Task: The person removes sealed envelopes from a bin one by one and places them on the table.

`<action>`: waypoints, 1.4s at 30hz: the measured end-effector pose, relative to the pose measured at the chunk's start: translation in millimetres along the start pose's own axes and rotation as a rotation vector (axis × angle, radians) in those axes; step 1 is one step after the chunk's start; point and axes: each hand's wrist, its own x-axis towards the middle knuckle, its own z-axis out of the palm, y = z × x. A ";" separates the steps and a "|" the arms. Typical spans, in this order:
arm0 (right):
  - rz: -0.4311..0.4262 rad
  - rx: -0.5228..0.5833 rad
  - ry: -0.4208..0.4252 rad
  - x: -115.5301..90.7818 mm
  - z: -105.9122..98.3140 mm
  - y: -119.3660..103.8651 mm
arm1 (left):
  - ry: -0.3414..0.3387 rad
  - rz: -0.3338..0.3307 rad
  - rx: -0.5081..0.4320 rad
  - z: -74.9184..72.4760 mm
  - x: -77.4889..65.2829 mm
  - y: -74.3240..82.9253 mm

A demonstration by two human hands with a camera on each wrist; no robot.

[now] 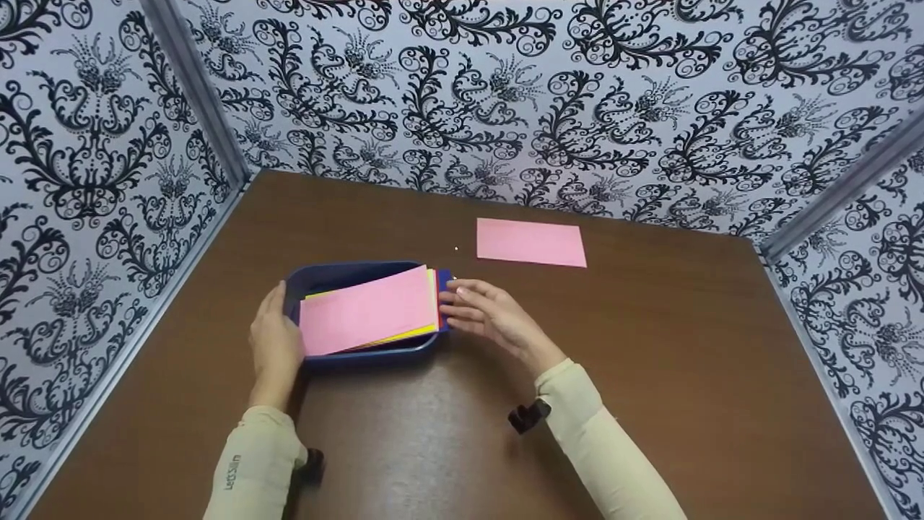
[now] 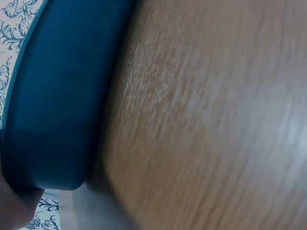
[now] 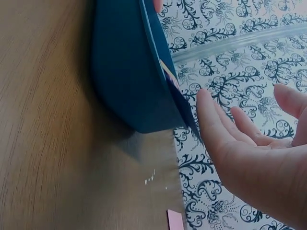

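A dark blue plastic tub (image 1: 375, 355) holds a slanted stack of coloured paper sheets. A pink sheet (image 1: 368, 310) lies on top, with yellow, pale, red and blue edges showing beneath. The blue sheet (image 1: 445, 276) juts past the tub's right rim. My left hand (image 1: 276, 343) rests along the tub's left end, fingers pointing away from me; its thumb is hidden. At the right end, my right hand (image 1: 498, 318) has its fingers extended, tips right at the projecting sheet edges. In the right wrist view these fingers (image 3: 211, 120) are loosely spread beside the blue edge.
Behind the tub to the right, a single pink sheet (image 1: 530, 242) lies flat on the brown wooden table (image 1: 686, 339). Small white specks (image 3: 149, 178) dot the tabletop near the tub. Patterned black-and-white panels (image 1: 505, 94) wall in the back and sides.
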 end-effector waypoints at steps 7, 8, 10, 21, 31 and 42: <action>0.011 -0.025 -0.020 2.4 8.1 -3.0 | 0.005 0.002 -0.009 0.8 -0.4 -0.8; 0.013 -0.027 -0.026 2.5 9.0 -3.1 | 0.007 0.004 -0.010 1.1 -0.5 -0.9; 0.019 -0.034 -0.037 2.6 10.2 -2.9 | 0.008 0.006 -0.012 1.4 -0.6 -1.1; 0.042 -0.043 -0.012 2.1 14.6 -2.5 | 0.008 0.008 -0.014 1.7 0.4 -0.8; 0.036 -0.047 -0.003 2.2 16.9 -1.4 | 0.004 -0.002 -0.008 0.7 0.8 0.4; 0.008 -0.002 0.025 4.2 22.1 6.5 | -0.004 -0.039 0.001 0.1 0.9 1.4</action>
